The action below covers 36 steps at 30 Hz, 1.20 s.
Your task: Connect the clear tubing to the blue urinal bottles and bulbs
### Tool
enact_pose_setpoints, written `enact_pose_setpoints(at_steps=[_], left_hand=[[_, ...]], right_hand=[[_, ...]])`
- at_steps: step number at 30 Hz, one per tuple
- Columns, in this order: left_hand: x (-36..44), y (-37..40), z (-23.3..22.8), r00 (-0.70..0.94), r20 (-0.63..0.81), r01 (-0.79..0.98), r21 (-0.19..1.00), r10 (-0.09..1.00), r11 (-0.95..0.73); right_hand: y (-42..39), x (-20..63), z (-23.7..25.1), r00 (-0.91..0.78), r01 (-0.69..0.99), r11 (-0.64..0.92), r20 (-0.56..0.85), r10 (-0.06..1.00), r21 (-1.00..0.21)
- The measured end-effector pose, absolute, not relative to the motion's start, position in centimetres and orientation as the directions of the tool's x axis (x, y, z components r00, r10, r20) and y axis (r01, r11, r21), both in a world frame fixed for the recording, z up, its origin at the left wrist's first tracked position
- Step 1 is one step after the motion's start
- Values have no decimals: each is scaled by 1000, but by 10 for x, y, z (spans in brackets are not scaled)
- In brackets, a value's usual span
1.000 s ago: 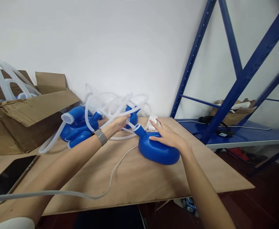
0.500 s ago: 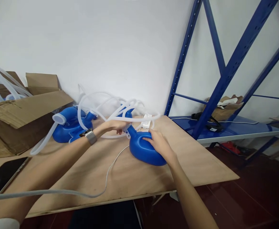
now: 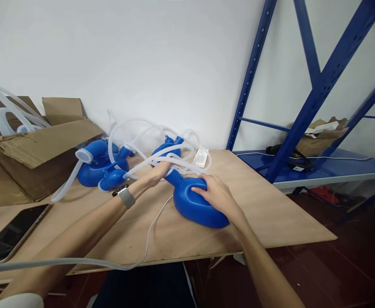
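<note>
A blue plastic urinal bottle (image 3: 196, 209) lies tilted on the wooden table, its neck pointing to the back left. My right hand (image 3: 217, 194) is closed around its moulded handle, thumb on top. Just left of the neck, my left hand (image 3: 160, 171) is closed at the end of a translucent white tube (image 3: 182, 161); its fingertips are partly hidden. The bottle's neck looks uncapped. Farther back rests another blue bottle (image 3: 166, 149) under loops of tube. More blue bottles (image 3: 93, 173) with white caps and tubes sit to the left.
At the left stands an open cardboard box (image 3: 46, 158) with tubes sticking out. A phone (image 3: 12, 233) lies in front of it. A white cable (image 3: 149, 239) crosses the table, and a white charger (image 3: 201, 157) sits near the wall. Blue shelving (image 3: 322, 169) is on the right.
My left hand has drawn slightly back and left from the bottle's neck, and the tubes have shifted. My right hand still grips the handle. The view has turned slightly.
</note>
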<state>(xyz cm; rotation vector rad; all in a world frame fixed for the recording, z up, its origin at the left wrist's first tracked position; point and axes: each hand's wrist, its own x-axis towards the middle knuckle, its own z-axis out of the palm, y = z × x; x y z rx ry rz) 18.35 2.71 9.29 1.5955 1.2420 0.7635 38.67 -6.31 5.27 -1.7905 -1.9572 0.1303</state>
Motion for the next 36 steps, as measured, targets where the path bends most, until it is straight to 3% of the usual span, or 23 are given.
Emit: enact_pose_setpoints(at_steps=[8, 14, 21, 28, 32, 36], left_hand=[[187, 18, 79, 241, -11, 276, 959, 970, -57], [187, 26, 68, 233, -12, 258, 965, 972, -50], [189, 28, 64, 268, 11, 326, 940, 963, -101], [193, 16, 73, 129, 101, 451, 880, 987, -149], [198, 13, 68, 60, 161, 395, 902, 985, -172], [198, 17, 68, 132, 112, 247, 959, 985, -142]], right_hand=[[-69, 384, 57, -9, 902, 108, 231, 973, -418], [-66, 385, 62, -66, 877, 175, 247, 967, -448], [-60, 388, 52, -84, 876, 234, 344, 935, -422], [-58, 385, 57, -51, 901, 165, 281, 958, -401], [-58, 381, 58, -17, 916, 111, 240, 971, -386], [-56, 383, 58, -5, 915, 98, 232, 973, -390]])
